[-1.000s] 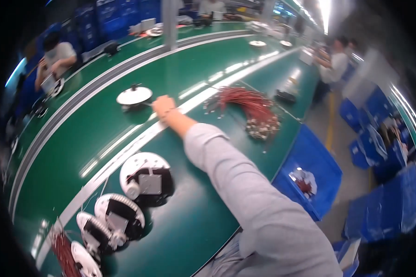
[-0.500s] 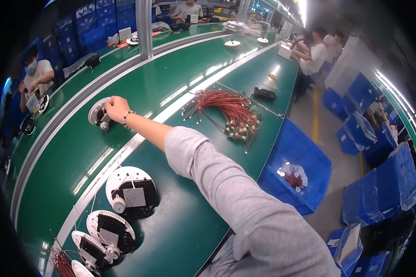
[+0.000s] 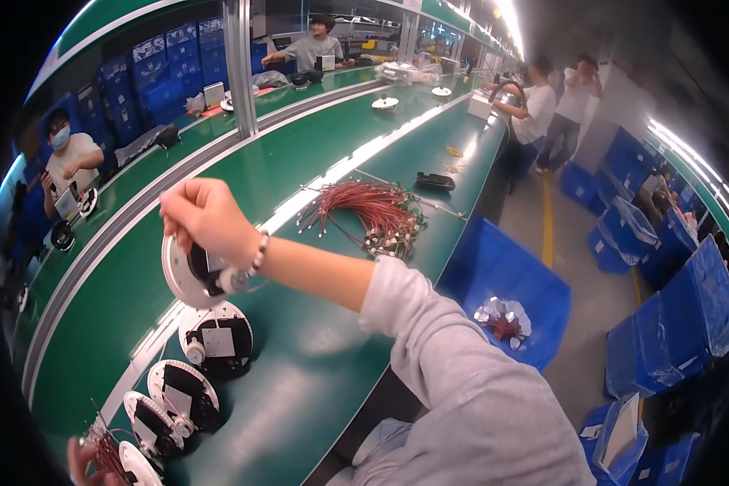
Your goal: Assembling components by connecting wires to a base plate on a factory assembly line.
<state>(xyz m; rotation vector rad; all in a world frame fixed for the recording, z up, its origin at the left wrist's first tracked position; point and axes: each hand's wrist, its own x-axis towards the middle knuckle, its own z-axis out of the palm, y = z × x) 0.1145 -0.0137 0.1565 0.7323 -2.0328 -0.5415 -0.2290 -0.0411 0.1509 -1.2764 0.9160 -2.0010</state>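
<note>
My right hand [image 3: 211,220] is closed above a round white disc assembly [image 3: 181,274] with a black part and a white knob. It holds the disc tilted over the belt's near side, and the exact grip is hidden behind the hand. Only part of my left hand [image 3: 85,463] shows, at the lower left edge. Its fingers look apart, beside a bundle of red wires [image 3: 108,448]. Similar disc assemblies stand in a row on the near bench, such as one with a square metal plate [image 3: 216,340] and another behind the wires [image 3: 138,466].
A heap of red wires with white connectors [image 3: 364,212] lies on the green bench [image 3: 316,324], near a black tray-like part [image 3: 435,181]. A blue bin [image 3: 535,283] stands at the bench's right edge. White discs [image 3: 385,104] sit farther along the belt. Several people work around.
My right hand has brought the disc assembly off the belt, nearer to me and up. My left hand has come into view at the lower left, by the red wires.
</note>
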